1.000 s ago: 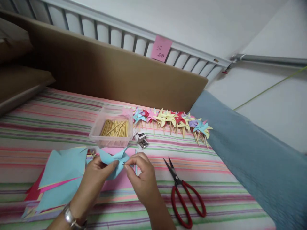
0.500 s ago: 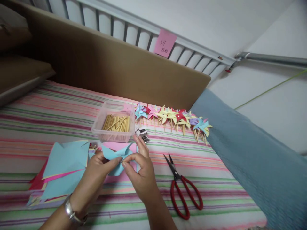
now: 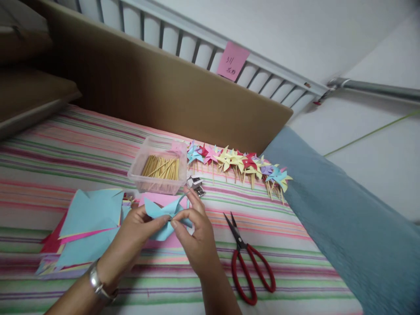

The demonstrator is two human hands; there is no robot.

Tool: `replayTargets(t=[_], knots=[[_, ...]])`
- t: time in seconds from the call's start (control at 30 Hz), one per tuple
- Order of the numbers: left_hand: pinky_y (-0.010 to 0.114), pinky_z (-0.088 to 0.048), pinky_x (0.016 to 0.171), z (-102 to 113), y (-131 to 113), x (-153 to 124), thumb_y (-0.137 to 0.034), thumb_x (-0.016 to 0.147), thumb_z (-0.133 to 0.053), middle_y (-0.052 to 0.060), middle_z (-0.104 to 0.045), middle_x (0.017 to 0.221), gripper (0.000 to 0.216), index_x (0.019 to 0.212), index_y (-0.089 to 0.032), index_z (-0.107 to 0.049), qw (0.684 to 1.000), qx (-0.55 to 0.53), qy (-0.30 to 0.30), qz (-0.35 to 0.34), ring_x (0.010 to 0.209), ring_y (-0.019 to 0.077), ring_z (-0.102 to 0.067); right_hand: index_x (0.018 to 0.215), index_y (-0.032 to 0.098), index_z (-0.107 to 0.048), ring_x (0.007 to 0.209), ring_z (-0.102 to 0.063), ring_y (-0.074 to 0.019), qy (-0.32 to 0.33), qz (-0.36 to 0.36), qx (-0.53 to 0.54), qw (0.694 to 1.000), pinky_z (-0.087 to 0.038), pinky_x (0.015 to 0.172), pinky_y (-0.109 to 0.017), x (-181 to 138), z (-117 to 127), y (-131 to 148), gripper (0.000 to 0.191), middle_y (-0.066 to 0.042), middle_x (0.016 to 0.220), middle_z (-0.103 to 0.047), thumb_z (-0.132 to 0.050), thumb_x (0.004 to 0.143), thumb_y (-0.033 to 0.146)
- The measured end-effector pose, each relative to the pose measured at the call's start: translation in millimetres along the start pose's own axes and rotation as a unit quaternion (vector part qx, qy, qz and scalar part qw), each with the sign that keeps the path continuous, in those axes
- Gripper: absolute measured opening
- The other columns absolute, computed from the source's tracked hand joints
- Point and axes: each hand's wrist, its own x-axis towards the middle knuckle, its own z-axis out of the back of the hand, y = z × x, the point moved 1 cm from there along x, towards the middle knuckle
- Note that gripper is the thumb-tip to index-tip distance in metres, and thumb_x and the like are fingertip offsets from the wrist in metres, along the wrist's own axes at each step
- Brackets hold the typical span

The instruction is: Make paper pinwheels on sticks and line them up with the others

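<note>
left hand [image 3: 138,229] | right hand [image 3: 193,238] | fingers pinch blue pinwheel [image 3: 160,211] | grip seemingly unchanged

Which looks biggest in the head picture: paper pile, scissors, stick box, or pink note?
1. Paper pile.
2. Scissors and stick box look about alike.
3. Pink note, smallest, though it's farther away.

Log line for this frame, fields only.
left hand: pinches blue paper pinwheel | right hand: pinches same pinwheel | nearby: stick box, scissors, paper stack
</note>
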Motion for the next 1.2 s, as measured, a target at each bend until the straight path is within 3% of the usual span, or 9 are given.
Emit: replayTargets(t=[0.2, 0.43, 0.57, 0.7, 0.97, 1.2], knots=[[0.025, -0.045, 0.075, 1.4, 0.7, 1.3, -0.024, 0.07, -0.07, 0.0, -0.074, 0.081, 0.013, 0.083, -0.024, -0.072, 1.0, 0.003, 0.006, -0.009, 0.079, 0.0165, -0.063, 0.07, 0.02, -0.064, 0.133, -0.03, -0.0228, 0.007, -0.032, 0.024, 0.999, -0.023, 0.107, -0.041, 1.1, 0.9, 0.6, 0.007, -0.009, 0.141, -0.042, -0.061, 0.072, 0.014], [0.023, -0.045, 0.066, 2.3, -1.7, -0.6, -0.023, 0.07, -0.07, -0.002, -0.072, 0.074, 0.01, 0.079, -0.022, -0.071, 1.0, 0.022, 0.007, -0.011, 0.069, 0.0144, -0.061, 0.067, 0.02, -0.062, 0.13, -0.034, -0.0236, 0.009, -0.05, 0.054, 0.997, -0.024, 0.106, -0.039, 1.1, 1.6, 4.0, 0.007, -0.009, 0.135, -0.048, -0.061, 0.071, 0.013], [0.023, -0.044, 0.062, 3.4, -1.9, -1.7, -0.025, 0.07, -0.069, 0.0, -0.071, 0.075, 0.011, 0.08, -0.021, -0.071, 0.999, 0.041, 0.022, -0.015, 0.066, 0.0147, -0.06, 0.063, 0.02, -0.06, 0.113, -0.05, -0.0232, 0.004, -0.051, 0.101, 0.994, -0.034, 0.096, -0.035, 2.7, 0.8, 4.2, 0.01, -0.006, 0.105, -0.061, -0.059, 0.068, 0.012], [0.026, -0.047, 0.068, 4.5, -0.4, -1.1, -0.025, 0.07, -0.07, 0.001, -0.072, 0.077, 0.012, 0.082, -0.021, -0.072, 0.999, 0.023, 0.047, -0.005, 0.073, 0.0177, -0.063, 0.06, 0.02, -0.057, 0.088, -0.056, -0.0199, 0.0, -0.055, 0.129, 0.99, -0.041, 0.082, -0.031, 4.2, 1.2, 3.3, 0.011, -0.002, 0.079, -0.057, -0.058, 0.066, 0.011], [0.029, -0.047, 0.078, 4.8, 4.7, -1.4, -0.024, 0.071, -0.07, 0.002, -0.074, 0.09, 0.029, 0.1, -0.024, -0.07, 0.997, -0.018, 0.074, 0.022, 0.084, 0.0198, -0.064, 0.061, 0.019, -0.058, 0.069, -0.052, -0.0152, 0.01, -0.087, 0.149, 0.985, -0.04, 0.067, -0.026, 3.7, 4.3, 4.8, 0.007, 0.001, 0.068, -0.055, -0.06, 0.066, 0.013], [0.025, -0.047, 0.076, 3.5, 4.3, 0.4, -0.023, 0.07, -0.072, 0.0, -0.074, 0.085, 0.025, 0.095, -0.025, -0.071, 0.997, -0.02, 0.058, 0.037, 0.082, 0.0174, -0.064, 0.065, 0.019, -0.059, 0.065, -0.052, -0.0144, 0.008, -0.112, 0.162, 0.98, -0.04, 0.062, -0.024, 3.2, 4.9, 5.4, 0.005, 0.002, 0.066, -0.056, -0.06, 0.065, 0.015]])
